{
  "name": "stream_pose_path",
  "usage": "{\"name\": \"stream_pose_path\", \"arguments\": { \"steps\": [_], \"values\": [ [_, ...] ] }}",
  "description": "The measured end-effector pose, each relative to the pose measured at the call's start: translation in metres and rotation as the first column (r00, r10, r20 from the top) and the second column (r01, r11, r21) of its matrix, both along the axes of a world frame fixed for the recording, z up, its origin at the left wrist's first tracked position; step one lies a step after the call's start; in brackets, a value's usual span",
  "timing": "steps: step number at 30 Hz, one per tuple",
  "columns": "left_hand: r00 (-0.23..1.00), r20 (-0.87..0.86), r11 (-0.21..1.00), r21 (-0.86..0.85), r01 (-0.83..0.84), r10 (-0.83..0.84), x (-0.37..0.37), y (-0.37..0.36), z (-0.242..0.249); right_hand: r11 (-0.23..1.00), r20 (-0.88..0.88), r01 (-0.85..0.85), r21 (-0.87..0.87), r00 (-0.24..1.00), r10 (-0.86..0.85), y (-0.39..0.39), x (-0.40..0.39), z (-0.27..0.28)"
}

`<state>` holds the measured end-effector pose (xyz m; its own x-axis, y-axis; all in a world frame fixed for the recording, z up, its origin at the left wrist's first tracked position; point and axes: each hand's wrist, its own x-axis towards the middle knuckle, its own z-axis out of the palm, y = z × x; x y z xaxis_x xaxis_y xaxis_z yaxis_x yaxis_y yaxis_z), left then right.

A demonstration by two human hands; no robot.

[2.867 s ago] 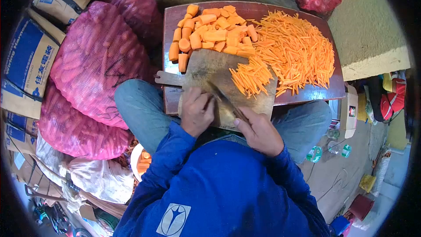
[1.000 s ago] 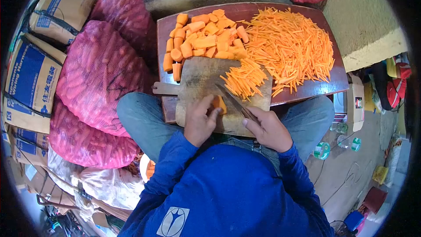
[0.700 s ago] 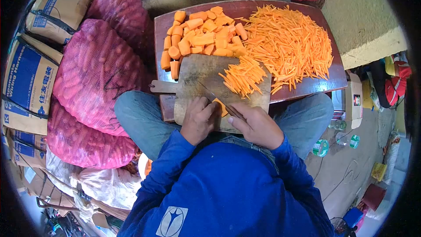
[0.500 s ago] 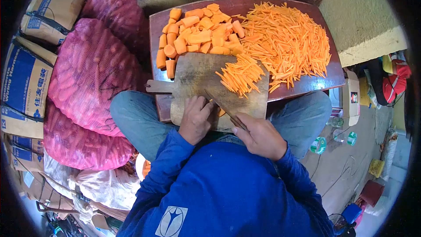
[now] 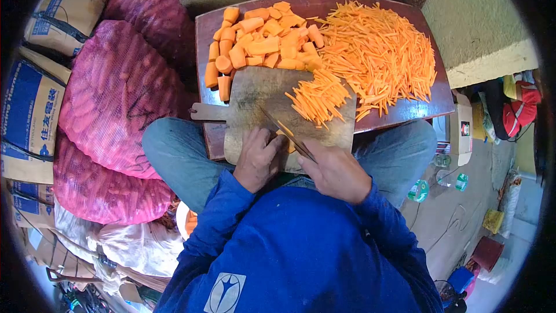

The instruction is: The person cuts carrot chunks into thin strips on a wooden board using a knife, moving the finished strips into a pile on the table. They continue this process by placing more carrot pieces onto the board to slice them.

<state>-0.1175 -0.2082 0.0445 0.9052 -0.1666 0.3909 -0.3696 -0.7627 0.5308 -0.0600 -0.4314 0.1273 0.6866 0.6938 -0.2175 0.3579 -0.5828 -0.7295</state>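
My right hand (image 5: 339, 173) is closed round the handle of a knife (image 5: 284, 129), its blade angled up and left over the wooden cutting board (image 5: 249, 95). Beside the blade, my left hand (image 5: 256, 159) presses a small carrot piece (image 5: 291, 146) on the board with bent fingers. A thin orange strip lies along the blade. Carrot sticks (image 5: 318, 99) are heaped on the board's upper right. Beyond the board are peeled carrot chunks (image 5: 263, 43) and a large pile of carrot sticks (image 5: 382, 55).
The board rests on a dark red table (image 5: 443, 104) over my crossed legs. Pink mesh sacks (image 5: 116, 98) and cartons (image 5: 29, 116) stand at the left. A concrete ledge (image 5: 480, 35), an open box (image 5: 461, 130) and plastic bottles (image 5: 418, 190) are at the right.
The knife and my right hand have shifted slightly left and up. A thin strip now shows along the blade. The view has moved slightly.
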Motion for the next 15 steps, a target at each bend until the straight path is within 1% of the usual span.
{"name": "stream_pose_path", "arguments": {
  "steps": [2,3,5,6,8,12,15],
  "values": [
    [1.000,-0.003,0.999,-0.029,0.029,-0.029,-0.004,0.003,-0.008,0.998,-0.057,0.017,0.065,0.998,-0.013,-0.010,-0.008,0.008],
    [1.000,-0.007,0.999,-0.033,0.017,-0.018,-0.005,0.003,-0.006,0.998,-0.061,0.005,0.062,0.998,-0.001,-0.010,-0.012,0.006],
    [0.999,-0.043,1.000,-0.007,0.005,-0.005,-0.005,0.000,0.000,0.998,0.051,-0.001,0.065,0.999,-0.003,-0.010,-0.020,-0.002],
    [0.999,-0.042,1.000,-0.011,0.006,-0.007,-0.004,0.000,0.000,0.998,0.053,0.001,0.061,0.999,-0.004,-0.006,-0.018,-0.006],
    [0.999,-0.030,0.999,-0.046,0.019,-0.020,-0.003,0.001,0.000,0.999,0.001,0.005,0.052,1.000,-0.005,0.007,-0.010,-0.012],
    [0.999,-0.047,0.999,-0.029,0.019,-0.020,-0.005,0.003,-0.002,0.998,0.011,0.000,0.056,1.000,-0.001,0.000,-0.013,0.006],
    [1.000,-0.005,0.998,-0.062,0.012,-0.012,-0.008,0.004,-0.012,0.998,0.000,-0.015,0.056,1.000,0.015,-0.006,-0.020,0.012]
  ]
}}
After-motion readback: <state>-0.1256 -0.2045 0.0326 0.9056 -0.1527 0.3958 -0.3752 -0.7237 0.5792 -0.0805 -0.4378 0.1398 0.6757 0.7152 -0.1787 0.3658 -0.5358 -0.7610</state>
